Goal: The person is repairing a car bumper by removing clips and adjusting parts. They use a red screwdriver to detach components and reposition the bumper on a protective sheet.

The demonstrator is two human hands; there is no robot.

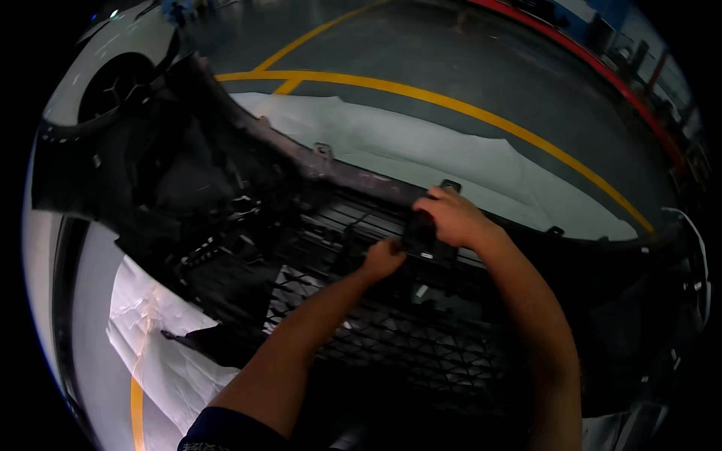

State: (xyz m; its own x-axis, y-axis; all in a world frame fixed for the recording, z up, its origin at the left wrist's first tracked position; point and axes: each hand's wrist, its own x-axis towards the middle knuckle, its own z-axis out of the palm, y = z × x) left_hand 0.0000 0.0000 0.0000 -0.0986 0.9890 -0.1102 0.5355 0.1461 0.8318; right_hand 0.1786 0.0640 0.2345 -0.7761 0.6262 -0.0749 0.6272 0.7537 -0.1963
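A large black car bumper (188, 165) lies inner side up across the view, with horizontal slats and a patterned mesh grille (391, 338) in its lower middle. My right hand (451, 218) is curled over a black bracket (425, 242) near the bumper's far edge, right of centre. Below and left of it, my left hand (383, 258) has its fingers closed among the slats; what it holds there is too dark and hidden to make out.
White protective sheeting (376, 128) shows beyond and under the bumper. A white car (135, 41) stands at upper left. Yellow lines (414, 92) mark the grey floor, and a red edge (571, 52) runs along the upper right, with dim equipment behind it.
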